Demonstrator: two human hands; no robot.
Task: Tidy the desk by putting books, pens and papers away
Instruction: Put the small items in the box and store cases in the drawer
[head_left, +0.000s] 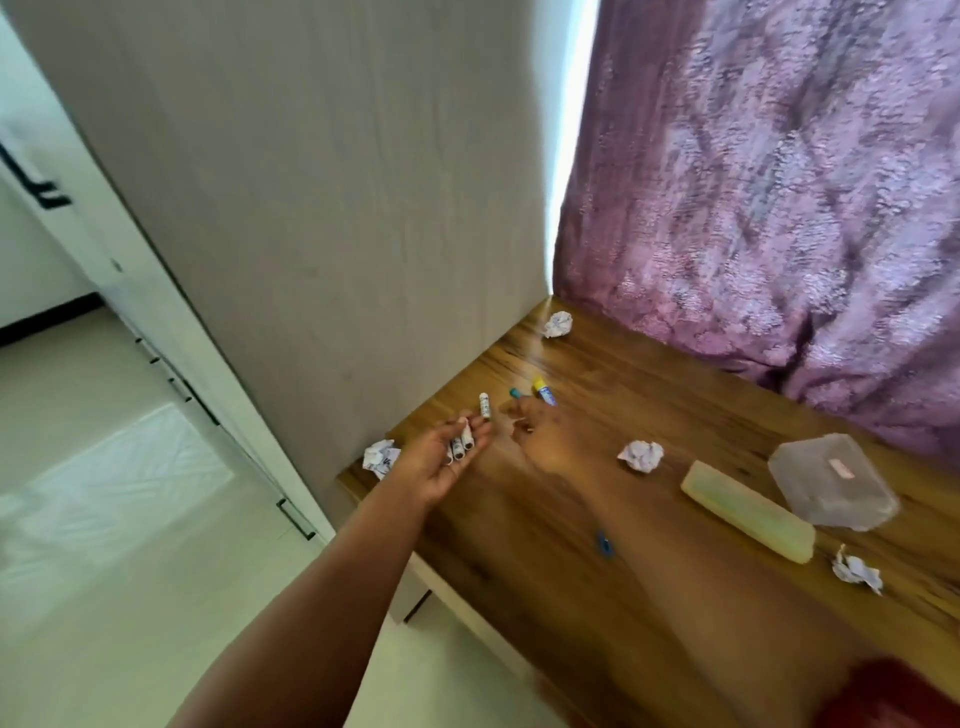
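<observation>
We take the wooden desk (649, 415) as our reference and proceed from its left end. Left of the desk we note a pale floor (104, 519) and a white cabinet front with dark handles (296, 518); a grey panel (311, 182) rises along the desk's left edge.

At the desk's near-left corner lies a crumpled paper ball (381, 457). Just beside it, above that corner, we find the left hand (441, 462), palm up, fingers loosely cupped, cradling several white markers (461, 444) with dark ends. A further white marker (485, 405) lies on the desk just beyond the fingertips.

Next comes the right hand (545, 436), blurred, reaching over the desk's left part with its back toward us. Its fingertips are at a teal-capped marker (516, 393); we cannot tell whether they pinch it or only touch it. A yellow-and-blue marker (544, 391) lies just beside it. A second paper ball (558, 324) sits in the desk's far-left corner.

A small blue object (604, 543) lies by the right forearm, too blurred to identify. Toward the middle of the desk rests a third paper ball (641, 455). Further right we record a long pale yellow case (748, 512) and, touching or just beside it, a translucent plastic container (834, 488). A fourth paper ball (857, 569) lies near the front edge, right of the case. A purple curtain (779, 208) hangs along the desk's far side.
</observation>
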